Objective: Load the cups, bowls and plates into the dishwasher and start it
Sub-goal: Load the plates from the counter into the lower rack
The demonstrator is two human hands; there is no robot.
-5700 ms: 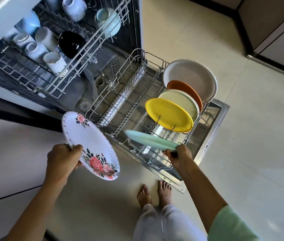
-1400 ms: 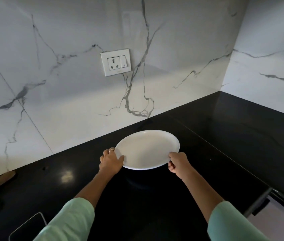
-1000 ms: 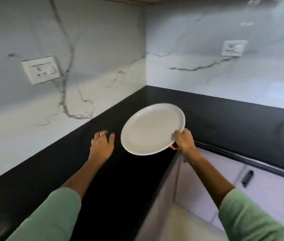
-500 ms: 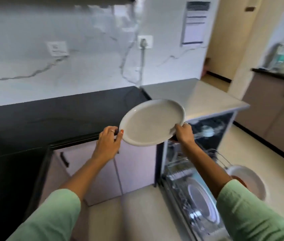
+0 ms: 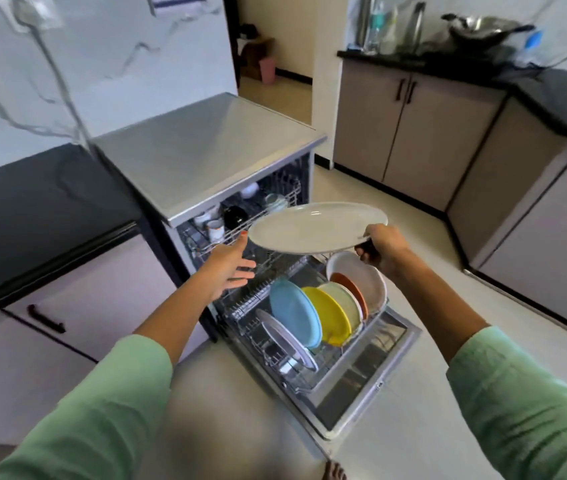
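Dishwasher (image 5: 206, 161) stands open ahead of you, door down, both racks showing; loading is the step in hand, starting the machine not yet near.

Left to right: black counter (image 5: 32, 195) at far left, bare where it shows; your left hand (image 5: 230, 268) is open, fingers spread, a fingertip at or just under the left rim of the white plate (image 5: 316, 227); whether it truly touches, you cannot tell; it grips nothing. Behind it the upper rack (image 5: 240, 233) is part way out, holding cups and a dark bowl, blurred.

White plate is held near level in the air, above the lower rack (image 5: 327, 351), clear of everything in it. Below, plates stand on edge in a row: a pale plate (image 5: 285, 341) nearest you, then a blue plate (image 5: 296, 317), a yellow plate (image 5: 330, 320), a cream one, an orange one and a white dish (image 5: 361, 278) at the far end.

Your right hand (image 5: 382, 247) is clamped on the plate's right rim, thumb on top, carrying the weight.

Next move, as a judgement: tip the plate onto its edge and lower it between free tines; the row looks crowded, so an open slot must be found first, likely at the near end or in the empty wires to the left; watch the overhanging upper rack and the neighbouring rims on the way down.
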